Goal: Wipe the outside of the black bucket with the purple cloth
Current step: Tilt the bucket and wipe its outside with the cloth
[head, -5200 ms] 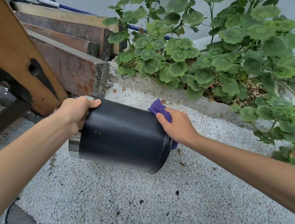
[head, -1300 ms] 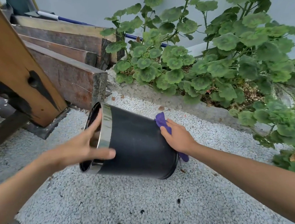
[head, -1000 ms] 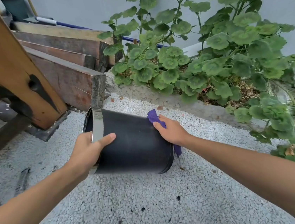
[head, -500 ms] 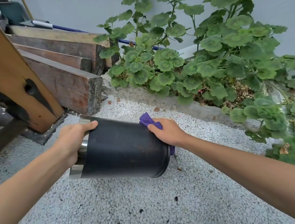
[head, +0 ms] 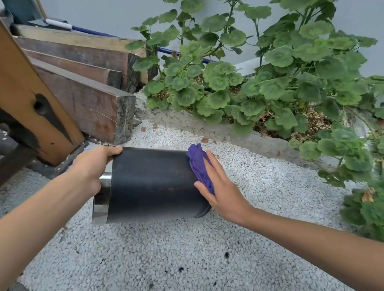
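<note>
The black bucket (head: 152,183) lies on its side in the air above white gravel, its shiny metal rim to the left and its base to the right. My left hand (head: 93,167) grips the rim end, fingers curled over the top edge. My right hand (head: 219,187) presses the crumpled purple cloth (head: 199,166) flat against the bucket's wall near the base. Part of the cloth is hidden under my palm.
White gravel ground (head: 174,255) lies below. Dark wooden beams (head: 90,104) and a slanted orange timber post (head: 8,77) stand at the left. A concrete kerb (head: 245,137) and leafy green plants (head: 286,82) run along the right and back.
The bucket has been turned level, its open rim now facing left. My right hand has slid with the cloth down around the bucket's side near the base.
</note>
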`<state>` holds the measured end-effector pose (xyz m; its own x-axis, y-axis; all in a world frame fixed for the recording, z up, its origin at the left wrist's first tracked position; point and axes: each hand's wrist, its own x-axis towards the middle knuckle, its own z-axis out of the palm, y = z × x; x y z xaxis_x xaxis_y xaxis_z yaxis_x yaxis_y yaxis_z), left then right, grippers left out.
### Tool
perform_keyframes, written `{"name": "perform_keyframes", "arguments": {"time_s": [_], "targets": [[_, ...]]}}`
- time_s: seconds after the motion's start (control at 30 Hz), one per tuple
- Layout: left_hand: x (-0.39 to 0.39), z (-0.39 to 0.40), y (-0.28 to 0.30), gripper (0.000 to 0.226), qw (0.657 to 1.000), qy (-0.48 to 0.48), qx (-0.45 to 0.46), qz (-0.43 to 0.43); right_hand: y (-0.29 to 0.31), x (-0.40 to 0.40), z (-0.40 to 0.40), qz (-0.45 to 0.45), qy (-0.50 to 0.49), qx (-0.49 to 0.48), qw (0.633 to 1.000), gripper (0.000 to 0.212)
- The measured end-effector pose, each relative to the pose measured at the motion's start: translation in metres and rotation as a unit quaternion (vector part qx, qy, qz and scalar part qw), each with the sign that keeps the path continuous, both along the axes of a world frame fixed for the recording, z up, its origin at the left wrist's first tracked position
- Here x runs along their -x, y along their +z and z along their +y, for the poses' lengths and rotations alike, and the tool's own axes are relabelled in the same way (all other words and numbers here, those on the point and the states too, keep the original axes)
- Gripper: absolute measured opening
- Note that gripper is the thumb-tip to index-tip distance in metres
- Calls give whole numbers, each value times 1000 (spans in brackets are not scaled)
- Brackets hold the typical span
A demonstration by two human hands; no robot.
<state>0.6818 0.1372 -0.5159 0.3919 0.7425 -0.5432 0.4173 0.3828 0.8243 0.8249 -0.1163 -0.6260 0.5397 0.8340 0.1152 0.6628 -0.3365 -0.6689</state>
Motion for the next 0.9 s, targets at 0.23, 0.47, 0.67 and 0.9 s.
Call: {"name": "perform_keyframes", "arguments": {"time_s": [0.23,0.47,0.67,0.9], "targets": [[-5,5,2,17,1000,-21,14,7,-24,7,-27,-141,41,57,988,95],[-6,8,3,18,1000,-8,13,-4,-51,5,-76,-253,145,198,936,106],[-14,-4,10,26,999,-32,5,-9,-50,-15,-108,-125,109,311,936,61],[-38,-37,39,43,983,-107,-147,13,-28,-42,-107,-53,-42,269,961,45]]}}
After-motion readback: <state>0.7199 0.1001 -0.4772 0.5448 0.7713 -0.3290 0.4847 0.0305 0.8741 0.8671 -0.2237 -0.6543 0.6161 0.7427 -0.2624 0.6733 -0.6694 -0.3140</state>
